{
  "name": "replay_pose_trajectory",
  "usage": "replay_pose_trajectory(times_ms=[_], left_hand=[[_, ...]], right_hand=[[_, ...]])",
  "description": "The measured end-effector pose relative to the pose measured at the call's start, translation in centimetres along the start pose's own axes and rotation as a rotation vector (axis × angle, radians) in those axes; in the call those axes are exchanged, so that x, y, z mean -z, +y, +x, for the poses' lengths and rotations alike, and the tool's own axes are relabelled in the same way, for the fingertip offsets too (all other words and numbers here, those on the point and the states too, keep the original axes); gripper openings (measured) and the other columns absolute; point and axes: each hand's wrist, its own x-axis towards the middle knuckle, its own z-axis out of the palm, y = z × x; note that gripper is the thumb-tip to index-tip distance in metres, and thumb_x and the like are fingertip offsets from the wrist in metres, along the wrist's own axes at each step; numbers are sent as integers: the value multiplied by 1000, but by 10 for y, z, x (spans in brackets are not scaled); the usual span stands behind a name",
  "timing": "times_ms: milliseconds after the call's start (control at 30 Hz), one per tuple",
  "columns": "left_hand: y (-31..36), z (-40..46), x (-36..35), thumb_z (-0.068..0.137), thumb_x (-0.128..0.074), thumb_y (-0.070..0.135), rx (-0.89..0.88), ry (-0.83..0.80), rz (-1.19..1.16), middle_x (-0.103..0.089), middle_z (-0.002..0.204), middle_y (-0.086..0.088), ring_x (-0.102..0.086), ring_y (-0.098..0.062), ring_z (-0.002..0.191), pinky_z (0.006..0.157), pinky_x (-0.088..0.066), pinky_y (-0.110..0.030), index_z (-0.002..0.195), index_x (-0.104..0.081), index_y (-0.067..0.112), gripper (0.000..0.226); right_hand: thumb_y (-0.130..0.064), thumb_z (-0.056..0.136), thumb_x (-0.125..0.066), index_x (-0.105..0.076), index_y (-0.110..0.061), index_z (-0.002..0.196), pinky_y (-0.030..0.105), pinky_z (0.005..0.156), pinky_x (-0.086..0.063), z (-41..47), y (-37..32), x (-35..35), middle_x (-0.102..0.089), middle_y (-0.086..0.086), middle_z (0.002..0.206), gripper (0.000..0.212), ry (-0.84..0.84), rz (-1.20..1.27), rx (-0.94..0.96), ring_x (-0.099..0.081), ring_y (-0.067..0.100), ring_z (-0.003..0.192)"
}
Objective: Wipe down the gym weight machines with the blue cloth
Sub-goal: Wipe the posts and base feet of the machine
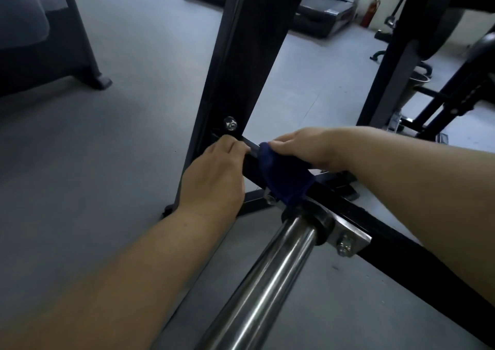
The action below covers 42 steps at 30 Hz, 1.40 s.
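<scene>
A black horizontal frame bar [348, 210] of the weight machine runs from the centre down to the right. A dark blue cloth [284, 178] is draped over that bar. My right hand [302, 146] lies on top of the cloth with its fingers curled over it and the bar. My left hand [214, 173] grips the same bar just left of the cloth, near a bolt [230, 124] at the foot of a black upright post [241, 55]. The far side of the cloth is hidden behind the bar.
A chrome weight sleeve [267, 282] juts toward me from a bracket [348, 240] on the bar. Grey floor [107, 148] spreads left. Another black machine [417, 87] stands right, a bench frame [80, 41] at upper left, treadmills [324, 9] at the back.
</scene>
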Motion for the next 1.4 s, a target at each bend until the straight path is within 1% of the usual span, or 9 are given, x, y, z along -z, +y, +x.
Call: replay_pose_trajectory(times_ms=[167,300,500,700,867,1067,1200,1300,1400], left_hand=[[11,-1,1,92,-53,7,32,-77,128,-43,132,2,-49,-17,114,69,-40,-24,135,-43,17,45],[19,-1,0,89,-51,5,63,-117,183,-42,131,-2,-47,-19,118,67,-36,-24,132,-42,14,44],[22,-2,8,91,-52,6,89,-183,215,-39,134,0,-46,-18,117,66,-35,-27,136,-39,17,47],[77,17,22,97,-38,58,62,-495,325,-49,127,-7,-48,-27,117,82,-37,-37,126,-49,14,54],[100,18,25,96,-34,64,-51,-599,531,-50,89,-3,-49,-23,85,61,-36,-32,88,-49,15,52],[119,20,26,104,-33,48,-111,-708,586,-35,73,1,-50,-22,90,77,-47,-35,66,-31,26,44],[112,15,27,99,-29,60,-52,-669,567,-49,77,-2,-51,-21,75,55,-36,-29,70,-44,17,54],[119,16,23,102,-36,49,-48,-676,531,-47,81,-3,-50,-24,84,69,-42,-33,71,-45,19,45],[146,13,16,99,-42,48,-154,-702,394,-55,117,-1,-54,-25,107,82,-45,-37,111,-60,25,32]], right_hand=[[-11,101,-47,-62,-21,127,37,95,-51,4,-4,7,-62,6,117,31,47,-153,33,-59,22,107],[-23,102,-49,-58,-24,134,40,108,-41,19,-25,-17,-59,6,131,34,157,33,189,-55,25,120],[-16,97,-57,-65,-34,118,36,97,-48,-20,9,29,-62,1,122,29,149,-288,76,-58,21,106],[-53,101,-39,-59,-22,131,37,106,-41,-46,48,-4,-60,2,129,48,-29,-193,-98,-56,21,118],[-72,90,-39,-62,-21,124,43,95,-52,-56,84,17,-63,4,119,65,-21,-240,-255,-65,26,104],[-42,104,-37,-56,-23,135,28,99,-41,-62,68,-1,-55,2,134,41,111,-182,3,-52,18,119],[-45,101,-44,-60,-33,128,36,107,-38,-91,97,25,-59,-6,126,34,78,-319,-16,-54,16,116],[-45,101,-44,-62,-33,127,32,107,-34,-112,109,41,-58,-7,129,34,147,-419,-86,-51,16,120],[-46,103,-38,-55,-30,136,33,108,-34,-113,127,16,-56,-3,136,40,66,-227,-101,-50,18,126]])
